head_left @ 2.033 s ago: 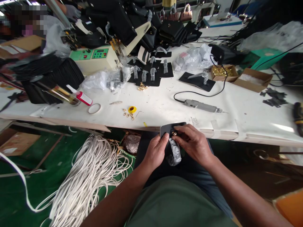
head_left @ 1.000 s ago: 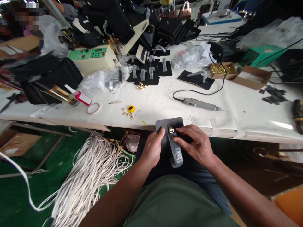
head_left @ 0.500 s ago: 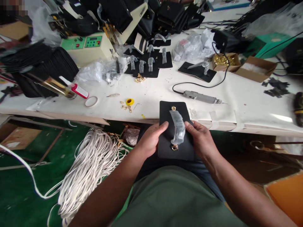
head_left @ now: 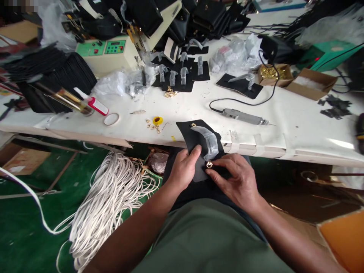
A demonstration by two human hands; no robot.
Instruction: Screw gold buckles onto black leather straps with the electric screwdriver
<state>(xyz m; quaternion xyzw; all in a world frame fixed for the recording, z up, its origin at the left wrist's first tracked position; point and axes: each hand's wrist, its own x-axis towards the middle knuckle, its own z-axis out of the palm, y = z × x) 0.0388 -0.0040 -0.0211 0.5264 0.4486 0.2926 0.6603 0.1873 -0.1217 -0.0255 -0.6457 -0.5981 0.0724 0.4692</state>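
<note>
My left hand [head_left: 186, 165] grips the left side of a black panel [head_left: 189, 136], thumb on top and the other fingers underneath. The panel is tilted, its far end over the table edge. On it arches a handle [head_left: 211, 141] wrapped in clear plastic, with a gold ring fitting [head_left: 193, 125] at the far end. At the near end, the thumb and forefinger of my right hand [head_left: 237, 178] pinch another gold ring fitting [head_left: 209, 164]. Loose gold rings [head_left: 155, 127] lie on the table beside a yellow tape roll [head_left: 157, 120].
A grey corded rotary tool [head_left: 244, 116] lies on the white table [head_left: 182, 108]. Farther back are several black panels with wrapped handles [head_left: 182, 79], plastic bags [head_left: 239, 55] and a box of gold hardware [head_left: 274, 74]. Bundled white cord [head_left: 110, 204] covers the floor at left.
My right hand has left the panel's right edge and moved down to the near gold ring fitting, now pinched. The panel has turned, its far end swinging left.
</note>
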